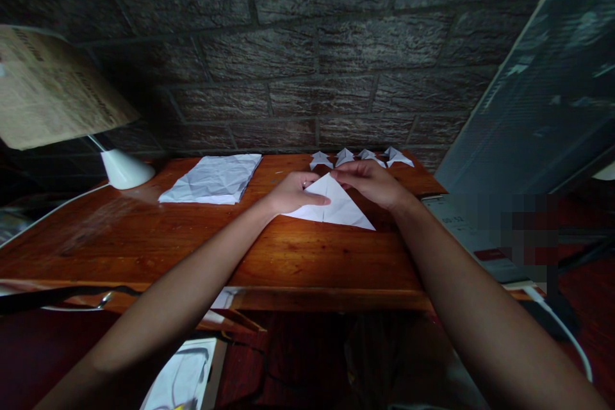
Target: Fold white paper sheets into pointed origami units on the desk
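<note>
A white sheet of paper folded into a triangle [343, 210] is held over the wooden table, its tip pointing to the wall and a crease running down its middle. My left hand [298, 193] grips its left side, thumb flat on top and the other fingers mostly hidden behind. At the upper tip, my right hand [368, 180] pinches the paper's edge between thumb and fingers. Behind my hands, several small folded paper pieces [344, 157] stand in a row along the back of the table. A stack of creased white paper [211, 178] lies left of my hands.
The wooden table [307, 259] backs onto a dark brick wall [288, 38]. A lamp with a white base [125, 168] and a paper-like shade [57, 86] stands at the left. A large dark panel [538, 83] leans at the right, near a box [468, 230]. A white box [185, 371] sits below.
</note>
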A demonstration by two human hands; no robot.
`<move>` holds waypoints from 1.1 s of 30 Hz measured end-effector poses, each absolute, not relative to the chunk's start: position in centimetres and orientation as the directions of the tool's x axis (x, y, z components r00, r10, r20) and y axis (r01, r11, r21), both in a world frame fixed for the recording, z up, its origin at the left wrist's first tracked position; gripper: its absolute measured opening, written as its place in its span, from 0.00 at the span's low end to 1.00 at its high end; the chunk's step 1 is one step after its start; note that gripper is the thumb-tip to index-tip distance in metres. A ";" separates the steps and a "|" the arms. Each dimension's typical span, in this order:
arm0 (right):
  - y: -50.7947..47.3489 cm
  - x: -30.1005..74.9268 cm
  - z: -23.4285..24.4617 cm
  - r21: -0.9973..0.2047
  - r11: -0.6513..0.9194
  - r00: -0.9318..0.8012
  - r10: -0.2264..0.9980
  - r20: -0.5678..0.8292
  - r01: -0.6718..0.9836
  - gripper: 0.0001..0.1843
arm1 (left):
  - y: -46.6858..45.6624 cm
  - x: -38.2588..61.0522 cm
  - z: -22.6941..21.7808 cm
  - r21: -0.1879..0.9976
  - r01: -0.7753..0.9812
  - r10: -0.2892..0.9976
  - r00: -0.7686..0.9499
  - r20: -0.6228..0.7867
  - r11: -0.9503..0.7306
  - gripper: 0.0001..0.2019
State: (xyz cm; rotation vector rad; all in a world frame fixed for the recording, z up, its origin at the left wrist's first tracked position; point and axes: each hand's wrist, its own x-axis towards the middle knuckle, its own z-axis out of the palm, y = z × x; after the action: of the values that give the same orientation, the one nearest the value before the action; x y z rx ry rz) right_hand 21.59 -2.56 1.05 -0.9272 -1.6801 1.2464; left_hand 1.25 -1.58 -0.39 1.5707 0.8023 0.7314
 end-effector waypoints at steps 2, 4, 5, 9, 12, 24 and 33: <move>-2.6 21.5 1.1 -0.960 0.257 -0.388 0.900 0.197 0.109 0.16 | -1.6 1.2 -0.4 0.991 0.095 0.819 0.573 0.024 -0.095 0.19; -2.6 21.5 1.2 -0.948 0.287 -0.397 0.893 0.212 0.140 0.17 | -1.6 1.2 -0.4 0.990 0.099 0.815 0.578 0.025 -0.101 0.19; -2.7 21.4 1.2 -0.939 0.305 -0.400 0.890 0.221 0.159 0.17 | -1.6 1.2 -0.5 0.989 0.103 0.814 0.580 0.026 -0.105 0.18; -2.8 21.2 1.1 -0.887 0.400 -0.373 0.878 0.300 0.229 0.19 | -1.7 1.4 -0.4 0.987 0.107 0.812 0.583 0.033 -0.116 0.18; -2.8 20.9 0.9 -0.833 0.481 -0.331 0.860 0.389 0.272 0.19 | -1.6 1.5 -0.4 0.987 0.102 0.819 0.571 0.046 -0.127 0.18; -2.6 21.5 0.9 -0.935 0.294 -0.351 0.912 0.212 0.197 0.23 | -1.7 1.4 -0.3 0.985 0.104 0.832 0.552 0.058 -0.137 0.17; -2.7 21.1 1.1 -0.818 0.478 -0.300 0.870 0.391 0.320 0.25 | -1.6 1.4 -0.4 0.984 0.079 0.829 0.552 0.089 -0.158 0.19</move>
State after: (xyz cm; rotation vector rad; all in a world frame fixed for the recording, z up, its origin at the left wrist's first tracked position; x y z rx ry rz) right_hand 21.12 -2.73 1.09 -0.9989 -1.8464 0.7867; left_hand 1.44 -1.56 -0.40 1.6105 0.7846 0.7948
